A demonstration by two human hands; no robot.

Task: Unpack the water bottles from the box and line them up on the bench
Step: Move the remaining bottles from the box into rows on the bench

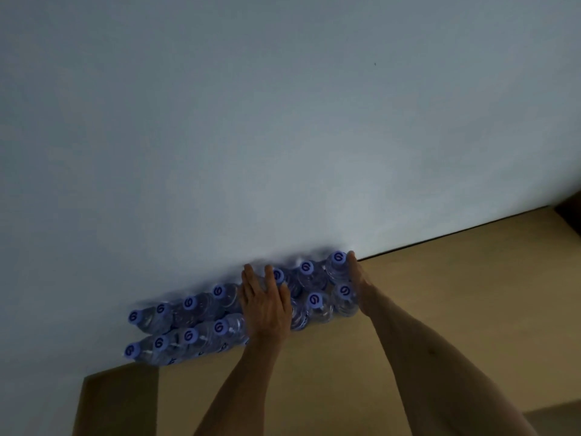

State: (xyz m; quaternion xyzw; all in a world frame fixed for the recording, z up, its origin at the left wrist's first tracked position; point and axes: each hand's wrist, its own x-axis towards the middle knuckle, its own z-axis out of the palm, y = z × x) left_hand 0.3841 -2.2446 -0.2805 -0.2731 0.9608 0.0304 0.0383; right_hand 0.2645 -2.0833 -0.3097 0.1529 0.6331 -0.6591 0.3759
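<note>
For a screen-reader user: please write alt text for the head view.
Two bare hands press straight-fingered against water bottles standing in two rows along a pale wall on a wooden bench: left hand atop the middle, right hand against the right end.

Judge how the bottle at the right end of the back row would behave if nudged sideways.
The end bottle stands upright, tall and narrow, so it may tip. It looks full, so probably heavy. The right hand lies flat against it, with neighbours on the other side, likely steadying it.

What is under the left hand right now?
The left hand lies flat with straight fingers on the water bottles, mid-row. It covers the caps beneath it, so how many bottles it hides cannot be told.
</note>
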